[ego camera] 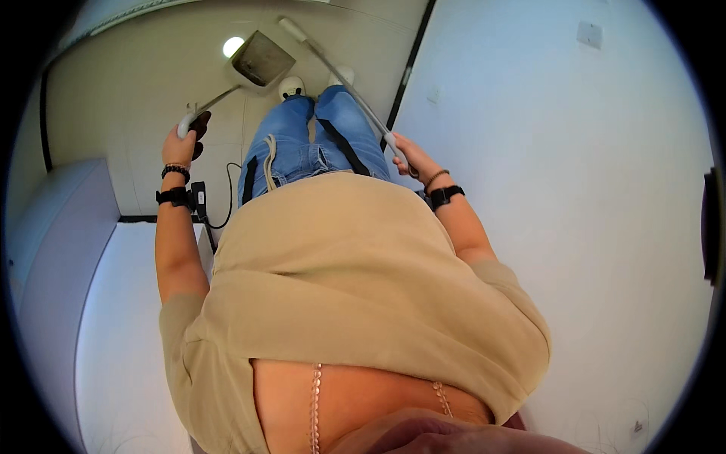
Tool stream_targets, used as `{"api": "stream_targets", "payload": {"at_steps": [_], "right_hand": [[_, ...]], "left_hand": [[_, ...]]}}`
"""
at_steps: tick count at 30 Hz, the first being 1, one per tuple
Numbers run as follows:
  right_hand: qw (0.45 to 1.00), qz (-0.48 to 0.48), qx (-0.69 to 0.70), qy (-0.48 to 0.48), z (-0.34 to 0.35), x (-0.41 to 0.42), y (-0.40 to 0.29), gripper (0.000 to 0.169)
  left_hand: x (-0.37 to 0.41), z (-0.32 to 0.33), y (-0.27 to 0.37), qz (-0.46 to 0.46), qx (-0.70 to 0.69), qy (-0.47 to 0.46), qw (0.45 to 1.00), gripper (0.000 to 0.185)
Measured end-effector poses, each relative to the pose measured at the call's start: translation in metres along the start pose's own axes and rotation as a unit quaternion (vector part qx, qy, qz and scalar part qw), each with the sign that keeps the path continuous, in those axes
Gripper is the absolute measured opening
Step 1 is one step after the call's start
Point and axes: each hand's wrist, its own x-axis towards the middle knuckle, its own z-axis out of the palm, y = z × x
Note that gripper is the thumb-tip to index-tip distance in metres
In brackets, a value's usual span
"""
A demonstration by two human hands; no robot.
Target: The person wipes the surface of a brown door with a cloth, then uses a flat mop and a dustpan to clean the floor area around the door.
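Observation:
My left hand [178, 148] grips the pale, curved upper end of a long-handled dustpan [264, 58]. Its thin metal handle slants down to the pan, which rests on the floor beyond my left shoe with its dark, dirty-looking inside facing up. A dark brown shape beside that hand is unclear. My right hand [417, 159] is closed around the grey grip of a long metal pole [368, 110]. This pole runs forward past my right leg and ends in a whitish, narrow head near the floor; I cannot tell exactly which cleaning tool it is.
To the right rises a white wall [567, 198] with a dark baseboard [405, 74] and a socket plate [590, 35]. A black device [199, 200] with a cable hangs by my left side. Further left stands a white partition [57, 227]. Tiles cover the floor [130, 85].

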Motion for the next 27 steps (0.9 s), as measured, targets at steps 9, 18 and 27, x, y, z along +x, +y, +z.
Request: {"api": "stream_targets", "payload": {"at_steps": [9, 18, 27], "right_hand": [[0.935, 0.071, 0.292, 0.187, -0.063, -0.006, 0.087, 0.027], [0.957, 0.096, 0.267, 0.061, 0.012, 0.008, 0.051, 0.027], [0.953, 0.028, 0.289, 0.082, -0.034, -0.057, 0.090, 0.031]], "left_hand": [[0.001, -0.003, 0.022, 0.007, -0.046, -0.041, 0.998, 0.042], [0.012, 0.010, -0.017, 0.007, -0.039, 0.000, 0.999, 0.045], [0.011, 0.002, -0.023, -0.079, -0.043, 0.018, 0.996, 0.047]]}}
